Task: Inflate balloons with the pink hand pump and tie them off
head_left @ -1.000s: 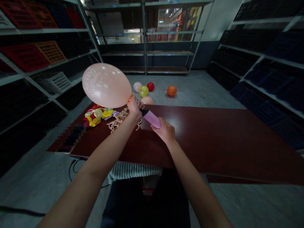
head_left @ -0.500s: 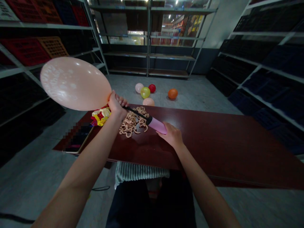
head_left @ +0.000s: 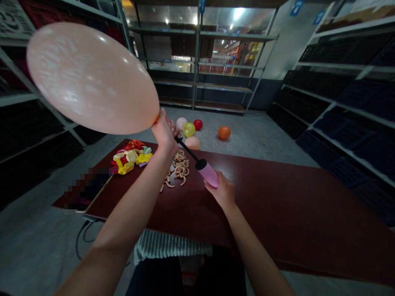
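A large peach balloon [head_left: 95, 78] with pale printed lettering is inflated at the upper left. My left hand [head_left: 165, 131] is closed around its neck, where it meets the end of a balloon pump. The nozzle itself is hidden by my fingers. From that hand a thin black rod runs down to the pink body of the balloon pump [head_left: 210, 174], which my right hand [head_left: 222, 191] grips. Beneath the pump, brown curved pieces [head_left: 180, 166] lie in a heap, partly covered by my left forearm. Uninflated balloons [head_left: 131, 157] in red, yellow and cream are piled left of my forearm.
The dark red table [head_left: 277, 197] stretches to the right. A dark tablet-like device [head_left: 92, 189], partly blurred out, lies at its left edge. On the floor beyond sit an orange balloon [head_left: 224, 132] and several others. Metal shelves [head_left: 197, 57] stand behind and along both sides.
Both hands have shifted with the pump, the left one up and to the right. The peach balloon looks larger and higher in view. The camera has tilted, so the table sits lower.
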A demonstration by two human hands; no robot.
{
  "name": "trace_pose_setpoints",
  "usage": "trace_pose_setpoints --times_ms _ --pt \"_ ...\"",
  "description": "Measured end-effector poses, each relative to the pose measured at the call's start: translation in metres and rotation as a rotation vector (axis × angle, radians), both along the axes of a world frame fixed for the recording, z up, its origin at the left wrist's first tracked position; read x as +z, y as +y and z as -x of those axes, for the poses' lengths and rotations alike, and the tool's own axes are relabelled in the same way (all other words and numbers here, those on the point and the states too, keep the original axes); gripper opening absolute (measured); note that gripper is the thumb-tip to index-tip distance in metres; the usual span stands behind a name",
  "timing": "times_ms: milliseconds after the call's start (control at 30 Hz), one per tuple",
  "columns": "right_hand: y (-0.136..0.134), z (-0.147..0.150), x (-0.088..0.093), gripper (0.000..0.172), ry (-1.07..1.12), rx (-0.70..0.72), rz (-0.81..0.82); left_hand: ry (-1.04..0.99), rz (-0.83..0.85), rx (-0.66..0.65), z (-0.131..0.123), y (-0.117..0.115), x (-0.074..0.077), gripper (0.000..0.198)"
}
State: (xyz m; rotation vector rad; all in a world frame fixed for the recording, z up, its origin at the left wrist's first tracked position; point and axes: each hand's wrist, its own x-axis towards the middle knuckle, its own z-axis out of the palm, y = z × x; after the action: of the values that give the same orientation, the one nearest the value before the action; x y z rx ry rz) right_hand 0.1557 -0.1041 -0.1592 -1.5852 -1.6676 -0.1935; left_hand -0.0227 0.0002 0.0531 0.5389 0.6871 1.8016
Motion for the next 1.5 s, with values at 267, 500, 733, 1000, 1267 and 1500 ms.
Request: trace_pose_setpoints --times_ms 267,500,733,1000,1267,1500 --pt "0.004 0.002 -0.004 0.036 0.096 -0.053 0.004 0.058 0.028 -0.156 -0.073 -0.005 -0.049 0.057" --pt "0.001 0.001 0.002 0.034 0.067 -0.071 0.040 0.073 0.102 -0.161 -0.077 -0.008 -0.079 0.054" --pt "0.001 0.009 0.001 0.032 -0.112 0.034 0.030 -0.072 0.151 -0.098 -0.031 -0.003 -0.099 0.059" --pt "-0.005 0.012 0.002 0.038 -0.330 0.049 0.013 -0.220 0.259 0.057 0.036 0.003 -0.096 0.055" --pt "-0.004 0.016 0.002 0.035 -0.390 0.127 -0.069 -0.211 0.283 0.152 0.100 0.017 -0.076 0.055" --pt "-0.004 0.011 0.002 0.033 -0.353 0.095 -0.090 -0.194 0.198 0.154 0.084 0.015 -0.067 0.057"
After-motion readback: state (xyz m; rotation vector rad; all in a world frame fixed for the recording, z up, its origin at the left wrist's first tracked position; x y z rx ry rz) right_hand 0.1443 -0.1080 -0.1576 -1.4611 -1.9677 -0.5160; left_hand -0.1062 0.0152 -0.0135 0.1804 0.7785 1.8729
